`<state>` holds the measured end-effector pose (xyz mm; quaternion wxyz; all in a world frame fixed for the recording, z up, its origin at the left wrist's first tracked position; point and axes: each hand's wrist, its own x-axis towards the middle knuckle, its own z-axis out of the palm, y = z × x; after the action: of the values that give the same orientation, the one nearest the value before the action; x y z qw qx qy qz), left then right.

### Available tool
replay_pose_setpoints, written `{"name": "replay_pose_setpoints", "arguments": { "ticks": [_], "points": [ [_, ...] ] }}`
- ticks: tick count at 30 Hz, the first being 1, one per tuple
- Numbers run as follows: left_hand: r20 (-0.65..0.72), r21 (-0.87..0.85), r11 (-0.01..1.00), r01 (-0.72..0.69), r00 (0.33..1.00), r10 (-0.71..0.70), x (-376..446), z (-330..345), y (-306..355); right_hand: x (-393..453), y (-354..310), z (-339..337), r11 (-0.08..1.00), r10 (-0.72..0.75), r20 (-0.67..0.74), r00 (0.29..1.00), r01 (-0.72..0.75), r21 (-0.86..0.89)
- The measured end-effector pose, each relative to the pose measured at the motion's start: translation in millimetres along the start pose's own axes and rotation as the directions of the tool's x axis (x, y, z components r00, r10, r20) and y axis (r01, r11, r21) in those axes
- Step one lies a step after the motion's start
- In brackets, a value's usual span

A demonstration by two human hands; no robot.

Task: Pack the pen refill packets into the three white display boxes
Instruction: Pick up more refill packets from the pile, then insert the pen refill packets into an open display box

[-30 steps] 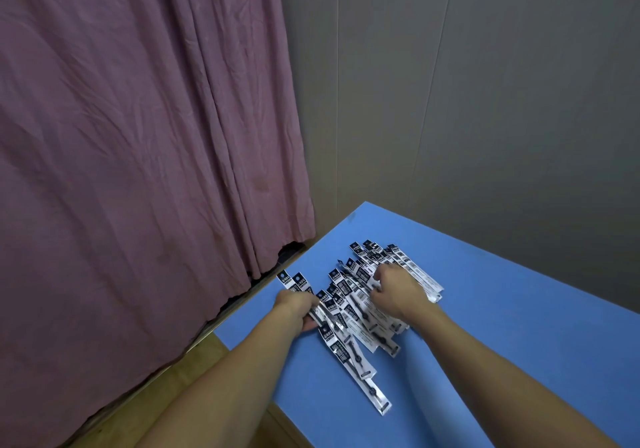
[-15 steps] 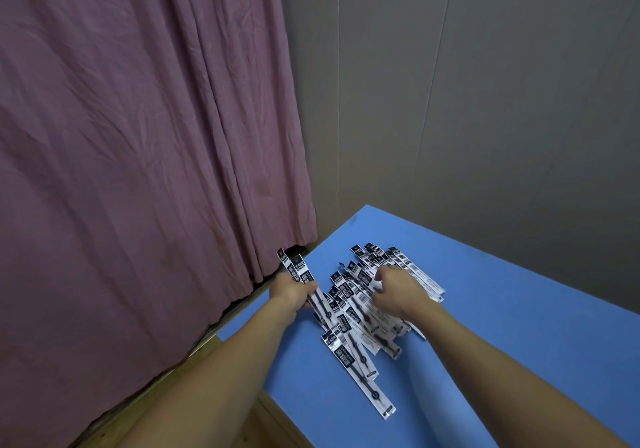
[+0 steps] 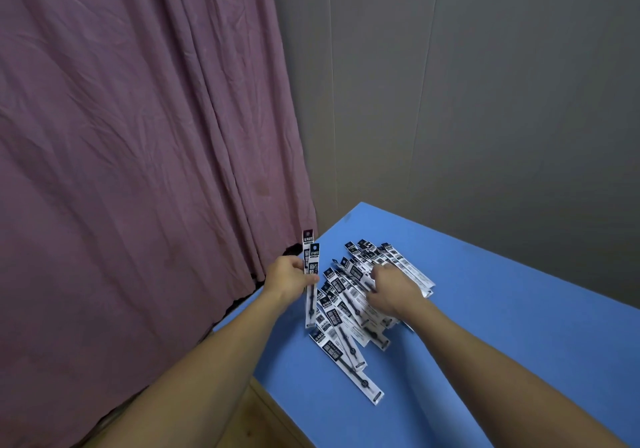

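Packets (image 3: 360, 309) near the table's (image 3: 502, 326) left edge look light, slick: you pinch two (image 3: 310, 274) upright in your left hand (image 3: 287, 279), right hand (image 3: 391, 288) curled on the heap.

We note a blue table (image 3: 502, 326), corner set toward the grey wall. On it: a loose heap of pen refill packets (image 3: 349, 312), overlapping, near its left edge.

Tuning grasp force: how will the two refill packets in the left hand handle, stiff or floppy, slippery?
Likely fairly stiff: the two refill packets stand near upright above the left hand without drooping. Probably light, since a fingertip grip holds both. Possibly slippery: the sleeves look glossy, and the pile on the blue table lies fanned out.
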<state>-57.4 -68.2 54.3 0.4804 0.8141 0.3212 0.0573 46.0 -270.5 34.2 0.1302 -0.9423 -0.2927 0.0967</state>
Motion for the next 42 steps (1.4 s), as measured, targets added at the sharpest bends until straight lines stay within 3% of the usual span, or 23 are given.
{"name": "replay_pose_setpoints", "arguments": {
  "ticks": [6,20,26,35,42],
  "points": [
    [-0.010,0.034,0.992,-0.121,0.993,0.121,-21,9,17,-32,9,-8,0.993,0.115,0.012,0.993,-0.115,-0.030],
    [0.287,0.186,0.866,-0.465,0.868,0.405,-109,56,35,-182,31,-7,0.905,0.423,-0.065,0.904,-0.425,-0.024],
    [0.409,0.125,0.825,-0.551,0.786,0.463,-162,96,50,-272,49,-5,0.830,0.556,-0.123,0.822,-0.557,0.036],
    [0.588,0.031,0.727,-0.685,0.601,0.542,-260,180,92,-419,109,-22,0.648,0.761,-0.160,0.629,-0.750,0.132],
    [0.590,-0.004,0.714,-0.700,0.575,0.567,-325,238,116,-514,163,-30,0.571,0.819,-0.178,0.545,-0.803,0.170]
  ]
}}
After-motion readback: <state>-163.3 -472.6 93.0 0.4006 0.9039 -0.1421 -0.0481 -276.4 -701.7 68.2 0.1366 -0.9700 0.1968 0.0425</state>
